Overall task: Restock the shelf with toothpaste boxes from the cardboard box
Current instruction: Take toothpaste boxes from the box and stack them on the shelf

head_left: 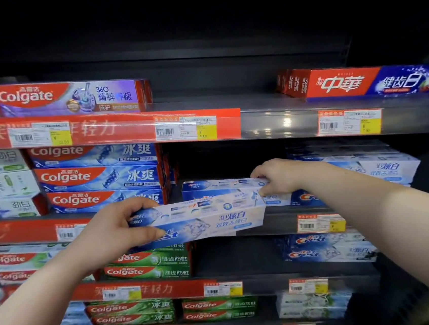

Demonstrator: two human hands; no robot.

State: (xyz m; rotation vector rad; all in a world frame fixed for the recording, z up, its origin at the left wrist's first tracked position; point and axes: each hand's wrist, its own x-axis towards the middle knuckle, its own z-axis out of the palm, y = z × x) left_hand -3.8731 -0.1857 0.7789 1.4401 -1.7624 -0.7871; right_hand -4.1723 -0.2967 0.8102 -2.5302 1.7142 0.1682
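My left hand [114, 231] grips the left end of a blue and white Crest toothpaste box [209, 219], held level in front of the middle shelf's edge [280, 221]. My right hand [281, 175] pinches the right end of a second Crest box [221, 185] that lies on that shelf, just behind the held one. More Crest boxes [367, 170] are stacked on the same shelf to the right. The cardboard box is out of view.
Blue Colgate boxes [98, 177] are stacked to the left on the same shelf, with a dark gap between them and the Crest stack. The shelf above holds a purple Colgate box [69, 98] and a red and blue box [374, 82]. Lower shelves carry green Colgate [150, 267] and Crest boxes [328, 248].
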